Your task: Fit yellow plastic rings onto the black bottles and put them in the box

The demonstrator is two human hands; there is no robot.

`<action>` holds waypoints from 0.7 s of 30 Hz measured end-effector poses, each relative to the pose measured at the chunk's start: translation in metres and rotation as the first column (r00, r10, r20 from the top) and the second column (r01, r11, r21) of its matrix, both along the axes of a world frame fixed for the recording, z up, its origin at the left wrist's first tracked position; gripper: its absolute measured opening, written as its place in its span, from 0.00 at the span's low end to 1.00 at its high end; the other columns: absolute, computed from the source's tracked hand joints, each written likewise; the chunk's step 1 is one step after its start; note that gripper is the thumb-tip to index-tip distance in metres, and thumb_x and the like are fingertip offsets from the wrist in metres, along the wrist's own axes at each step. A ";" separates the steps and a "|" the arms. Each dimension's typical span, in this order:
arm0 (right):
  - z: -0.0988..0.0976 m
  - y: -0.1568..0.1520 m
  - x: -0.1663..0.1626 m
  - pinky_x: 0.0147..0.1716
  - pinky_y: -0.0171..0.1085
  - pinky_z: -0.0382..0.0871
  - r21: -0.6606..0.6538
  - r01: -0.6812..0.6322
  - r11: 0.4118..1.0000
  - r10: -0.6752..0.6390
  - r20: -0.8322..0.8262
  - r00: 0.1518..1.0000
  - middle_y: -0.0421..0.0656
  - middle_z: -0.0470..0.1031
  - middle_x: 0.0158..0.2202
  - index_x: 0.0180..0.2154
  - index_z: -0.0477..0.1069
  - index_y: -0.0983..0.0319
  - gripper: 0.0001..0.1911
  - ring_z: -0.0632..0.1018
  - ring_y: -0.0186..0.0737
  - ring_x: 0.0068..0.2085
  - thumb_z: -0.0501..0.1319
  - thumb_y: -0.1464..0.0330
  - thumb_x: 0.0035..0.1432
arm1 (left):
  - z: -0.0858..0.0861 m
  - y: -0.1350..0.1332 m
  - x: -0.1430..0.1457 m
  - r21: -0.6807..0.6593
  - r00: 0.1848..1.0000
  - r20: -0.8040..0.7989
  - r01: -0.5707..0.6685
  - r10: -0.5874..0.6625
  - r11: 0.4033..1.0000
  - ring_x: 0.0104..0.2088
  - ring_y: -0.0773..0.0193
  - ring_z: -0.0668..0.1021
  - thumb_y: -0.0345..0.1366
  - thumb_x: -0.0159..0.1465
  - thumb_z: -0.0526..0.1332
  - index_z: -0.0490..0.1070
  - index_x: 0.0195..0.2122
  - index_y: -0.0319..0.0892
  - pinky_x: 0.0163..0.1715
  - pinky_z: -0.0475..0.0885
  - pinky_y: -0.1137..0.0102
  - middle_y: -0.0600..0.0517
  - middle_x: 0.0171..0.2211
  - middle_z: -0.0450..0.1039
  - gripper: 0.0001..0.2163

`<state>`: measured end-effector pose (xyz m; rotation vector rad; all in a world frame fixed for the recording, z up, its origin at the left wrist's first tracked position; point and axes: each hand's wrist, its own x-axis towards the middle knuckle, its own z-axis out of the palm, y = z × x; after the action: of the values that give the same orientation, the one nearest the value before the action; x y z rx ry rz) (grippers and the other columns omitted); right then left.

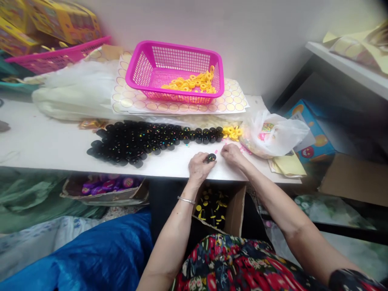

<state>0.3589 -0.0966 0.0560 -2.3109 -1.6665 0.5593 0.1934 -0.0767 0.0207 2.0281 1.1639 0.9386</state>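
Note:
My left hand (198, 166) grips a small black round container (211, 157) near the table's front edge, and coloured bits show in its top. Just to the right, my right hand (232, 155) rests on the white table with its fingers pinched together. Whatever they hold, if anything, is too small to make out. Tiny pink pieces (242, 148) lie scattered beside that hand. Beyond it sits a little heap of yellow rings (232, 132). To the left, many black containers (133, 139) stand packed together, narrowing into rows toward the rings; colourful bits show inside several of them.
A pink basket (174, 95) with yellow rings stands on sheets of round stickers (233, 99) at the back. A white plastic bag (280, 133) sits at right. Below the table edge, an open carton (236, 210) on my lap holds black and yellow pieces.

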 end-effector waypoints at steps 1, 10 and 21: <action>-0.001 -0.003 0.000 0.33 0.32 0.61 0.022 -0.011 1.000 0.011 -0.017 1.000 0.47 0.76 0.32 0.31 0.74 0.66 0.10 0.74 0.38 0.34 0.54 0.72 0.51 | 0.000 0.000 0.000 -0.003 1.000 0.002 0.001 -0.001 1.000 0.28 0.68 0.68 0.37 0.50 0.64 0.73 0.28 0.43 0.30 0.63 0.73 0.54 0.26 0.68 0.06; 0.000 -0.022 -0.015 0.35 0.35 0.61 0.231 -0.038 0.972 0.037 0.007 0.999 0.45 0.73 0.33 0.33 0.71 0.63 0.08 0.72 0.39 0.35 0.53 0.71 0.54 | 0.003 0.000 -0.002 0.020 0.999 -0.035 0.037 -0.037 0.999 0.30 0.67 0.69 0.40 0.51 0.64 0.73 0.30 0.44 0.32 0.63 0.72 0.54 0.26 0.68 0.07; 0.015 -0.013 -0.026 0.34 0.33 0.58 0.295 -0.331 0.896 0.330 0.053 0.942 0.42 0.66 0.30 0.29 0.73 0.62 0.10 0.67 0.36 0.34 0.54 0.71 0.55 | 0.004 -0.001 -0.002 0.035 0.994 -0.091 0.056 -0.053 0.998 0.29 0.67 0.68 0.37 0.53 0.61 0.70 0.25 0.44 0.30 0.61 0.73 0.55 0.24 0.68 0.03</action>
<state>0.3324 -0.1096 0.0708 -1.8283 -2.0046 0.3338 0.1910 -0.0774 0.0244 2.1405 1.1396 0.8562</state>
